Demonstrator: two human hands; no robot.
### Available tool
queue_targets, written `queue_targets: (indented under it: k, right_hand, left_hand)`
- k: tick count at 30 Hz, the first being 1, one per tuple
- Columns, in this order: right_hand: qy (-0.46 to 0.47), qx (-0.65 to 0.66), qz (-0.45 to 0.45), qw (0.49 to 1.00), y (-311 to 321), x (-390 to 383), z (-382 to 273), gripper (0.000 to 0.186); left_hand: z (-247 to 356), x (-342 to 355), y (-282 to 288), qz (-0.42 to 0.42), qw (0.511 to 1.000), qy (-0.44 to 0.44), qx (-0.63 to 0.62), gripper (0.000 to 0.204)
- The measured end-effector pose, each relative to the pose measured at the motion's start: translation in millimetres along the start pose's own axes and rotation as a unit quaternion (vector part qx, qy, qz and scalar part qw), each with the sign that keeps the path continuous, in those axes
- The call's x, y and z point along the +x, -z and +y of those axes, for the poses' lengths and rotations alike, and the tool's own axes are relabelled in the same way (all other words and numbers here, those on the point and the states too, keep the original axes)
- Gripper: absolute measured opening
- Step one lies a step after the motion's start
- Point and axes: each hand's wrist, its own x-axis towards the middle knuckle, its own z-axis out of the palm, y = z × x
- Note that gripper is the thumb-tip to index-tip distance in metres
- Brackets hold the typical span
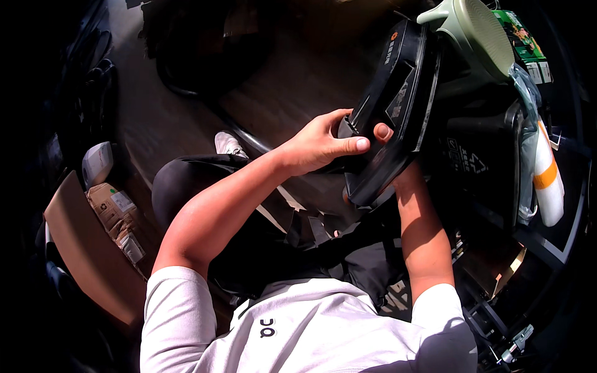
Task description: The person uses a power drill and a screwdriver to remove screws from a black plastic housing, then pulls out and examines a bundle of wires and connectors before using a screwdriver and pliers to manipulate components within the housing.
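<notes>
Both my hands hold up a long black plastic case-like thing (407,93), tilted, with a small orange mark and pale print on its side. My left hand (320,144) is closed on its near left edge, the thumb lying across the front and the other fingers mostly hidden behind it. On the other side my right hand (405,175) grips the lower part; most of it is covered by the case. A single fingertip shows against the black side, probably the right thumb. What exactly the case is I cannot make out.
A black bin (482,158) stands close on the right, below a pale green plastic vessel (479,37). Beside it are a clear bag and a white roll with an orange band (547,177). Cardboard boxes (93,248) lie on the left. A dark hose (242,133) crosses the floor ahead.
</notes>
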Motion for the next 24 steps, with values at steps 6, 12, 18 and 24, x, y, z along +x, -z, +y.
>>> queue_targets:
  k: [6,12,18,24]
  right_hand:
    - [0.030,0.127,0.019,0.991,3.8,2.4,15.7,0.023]
    - [0.054,0.048,0.002,0.997,7.8,2.9,6.0,0.025]
    - [0.064,0.057,0.006,0.996,0.2,-5.6,-2.3,0.027]
    - [0.013,0.114,-0.011,0.993,8.7,-4.7,7.2,0.028]
  left_hand:
    - [-11.5,1.1,-7.9,0.045,0.996,0.002,0.073,0.087]
    - [-9.3,0.9,1.2,0.026,0.996,0.016,0.087,0.093]
    - [-5.2,-4.0,-2.5,0.047,0.994,0.010,0.097,0.092]
    - [-0.5,-11.0,-5.8,0.103,0.962,-0.009,0.253,0.091]
